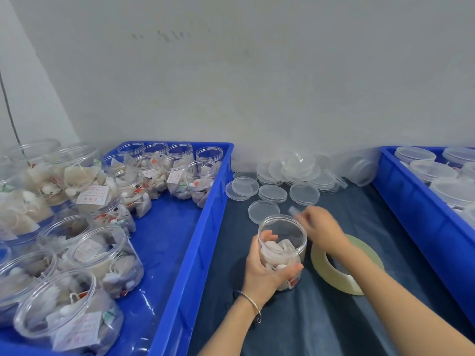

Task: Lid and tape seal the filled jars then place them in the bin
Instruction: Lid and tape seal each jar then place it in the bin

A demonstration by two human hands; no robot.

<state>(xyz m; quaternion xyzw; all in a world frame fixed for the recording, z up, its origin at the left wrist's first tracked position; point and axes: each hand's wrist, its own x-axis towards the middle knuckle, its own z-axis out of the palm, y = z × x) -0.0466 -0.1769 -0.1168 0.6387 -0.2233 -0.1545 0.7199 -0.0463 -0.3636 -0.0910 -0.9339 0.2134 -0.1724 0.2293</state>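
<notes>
Clear plastic jar [282,249] upright, no lid, part-filled with white tea bags, clear flat lids [288,176] scattered and heaped behind the jar, tape roll [345,263] lying flat just right of the jar, blue bin [421,199] of lidded jars further right

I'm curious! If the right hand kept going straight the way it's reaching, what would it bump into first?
The right hand points up and left, so probably the loose clear lid lying just beyond the jar. Motion blur makes depth uncertain.
</notes>
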